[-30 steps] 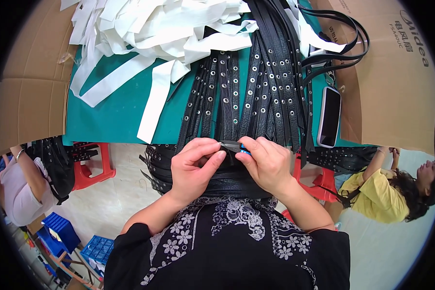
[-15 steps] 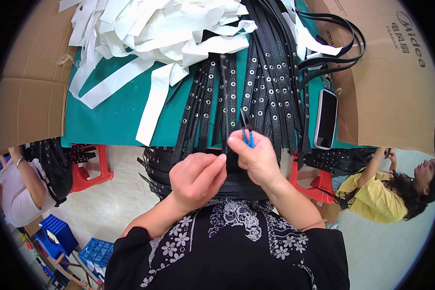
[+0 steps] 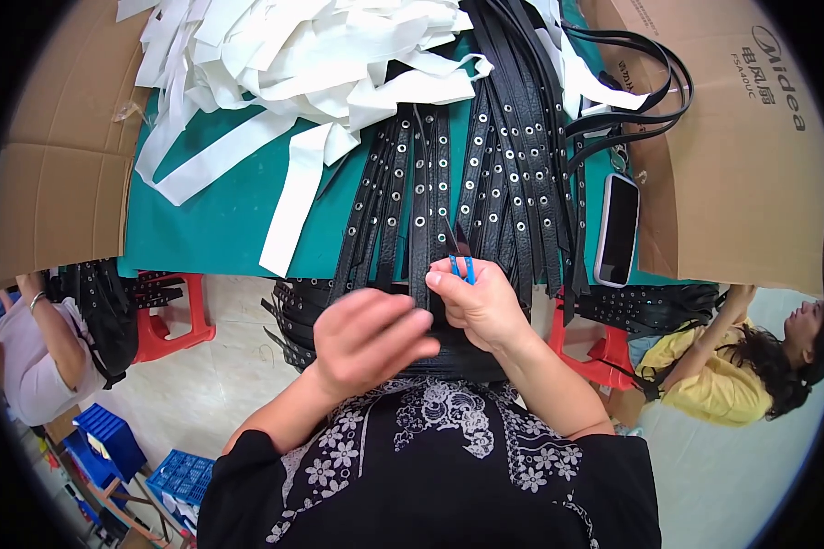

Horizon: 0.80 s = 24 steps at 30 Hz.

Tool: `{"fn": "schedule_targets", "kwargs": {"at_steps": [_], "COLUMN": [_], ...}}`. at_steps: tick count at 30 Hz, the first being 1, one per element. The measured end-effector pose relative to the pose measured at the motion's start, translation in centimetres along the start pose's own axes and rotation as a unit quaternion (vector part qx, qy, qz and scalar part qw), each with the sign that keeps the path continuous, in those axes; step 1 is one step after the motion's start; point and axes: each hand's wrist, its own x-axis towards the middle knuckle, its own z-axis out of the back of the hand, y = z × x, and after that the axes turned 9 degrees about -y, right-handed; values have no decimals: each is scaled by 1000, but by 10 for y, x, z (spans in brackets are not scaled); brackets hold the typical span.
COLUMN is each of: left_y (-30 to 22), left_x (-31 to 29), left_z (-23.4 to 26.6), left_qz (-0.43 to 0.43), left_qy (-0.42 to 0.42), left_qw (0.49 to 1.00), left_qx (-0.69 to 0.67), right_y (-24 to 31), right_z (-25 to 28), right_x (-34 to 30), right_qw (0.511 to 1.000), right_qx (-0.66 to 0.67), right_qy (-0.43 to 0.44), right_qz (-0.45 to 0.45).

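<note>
Small blue-handled scissors (image 3: 460, 263) are gripped in my right hand (image 3: 485, 306), blades pointing away from me and slightly parted. The tips lie over black straps (image 3: 419, 174) with metal eyelets, which run lengthwise across the table and hang over its near edge. My left hand (image 3: 371, 339), smeared by motion, hovers in front of that edge with its fingers stretched and apart. Nothing shows in it. More black eyelet straps (image 3: 298, 320) lie across my lap, partly hidden behind my hands.
White fabric strips (image 3: 293, 55) are heaped on the green table (image 3: 220, 233). A phone (image 3: 618, 227) lies at the right, near looped black straps (image 3: 673, 91). Cardboard (image 3: 742, 156) stands on both sides. People work at left (image 3: 41, 357) and right (image 3: 705, 366), beside red stools (image 3: 178, 320).
My left hand has opened from a pinch and dropped the narrow dark strip it held up. My right hand has turned the scissors slightly and lowered them toward me.
</note>
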Motion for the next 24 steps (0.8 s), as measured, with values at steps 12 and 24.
{"fn": "schedule_targets", "kwargs": {"at_steps": [12, 24], "left_y": [-21, -25], "left_x": [12, 26], "left_z": [3, 8], "left_qz": [583, 492], "left_qy": [-56, -28], "left_qw": [664, 761], "left_qx": [-465, -421], "right_y": [17, 52], "right_z": [19, 25], "right_x": [-3, -9], "right_qw": [795, 600], "right_qx": [-332, -499], "right_qy": [-44, -32], "right_qz": [505, 624]}}
